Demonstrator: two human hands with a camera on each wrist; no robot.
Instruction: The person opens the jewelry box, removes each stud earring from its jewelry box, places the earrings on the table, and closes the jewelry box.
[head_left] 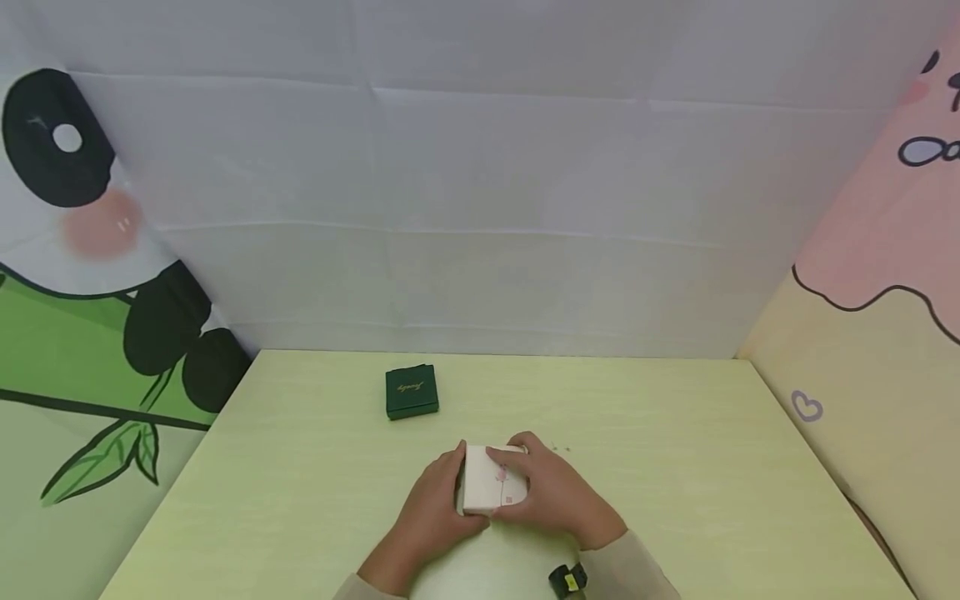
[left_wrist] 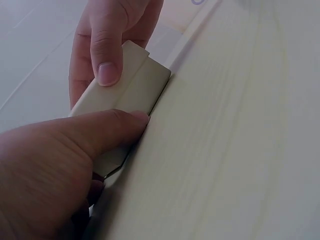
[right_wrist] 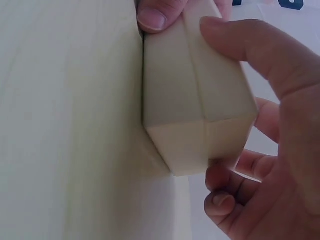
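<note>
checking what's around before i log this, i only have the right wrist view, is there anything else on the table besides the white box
Observer: Yes, a green box sits beyond the white box, off to the left in the head view.
Operator: ok, any print on top of the white one
Observer: A pink flower-like print shows on its top.
Operator: and the green one, plain or marked
Observer: Marked: gold lettering on its top.

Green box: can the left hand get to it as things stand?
Probably yes, once free: the left hand is holding the white box, but the green box sits just ahead, with no object seen on the table between them.
</note>
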